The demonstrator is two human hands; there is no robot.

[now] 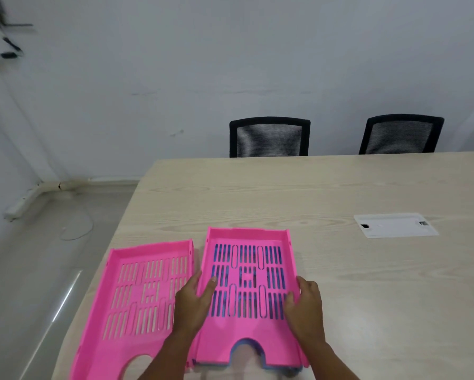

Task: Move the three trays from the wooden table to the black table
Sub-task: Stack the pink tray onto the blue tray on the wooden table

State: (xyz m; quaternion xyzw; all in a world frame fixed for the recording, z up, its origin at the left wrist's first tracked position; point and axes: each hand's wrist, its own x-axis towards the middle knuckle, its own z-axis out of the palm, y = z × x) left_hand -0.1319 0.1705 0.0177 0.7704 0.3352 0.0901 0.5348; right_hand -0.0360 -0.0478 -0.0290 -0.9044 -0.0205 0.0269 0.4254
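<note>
1. Pale wall (175,64) fills the background; a grey floor (38,256) runs down the left side, with a white conduit (30,197) along the skirting and a thin cable (77,229) looped on the floor.
2. Wooden table (367,283) takes up the lower right, its left edge slanting toward the bottom of the view.
3. Left tray (137,292), pink and slotted, lies flat near the table's left edge; light wood shows through its slots; nothing grips it.
4. Left hand (193,303) sits between the two trays; its thumb lies inside the right tray's floor and its fingers wrap the outer left wall, so it clasps that wall.
5. Right tray (248,286), pink, lies just beside the left tray; a blue tray (268,364) shows under it through the slots and along the front edge, so the two are stacked; both rest on the wooden table.
6. Right hand (305,305) clasps the right wall of the same tray, thumb inside, fingers curled over the outer edge.
7. Two black mesh chairs (270,138) stand behind the far edge; the second chair (400,135) is to the right.
8. White cable hatch (395,225) is set into the tabletop, well apart from the trays.
</note>
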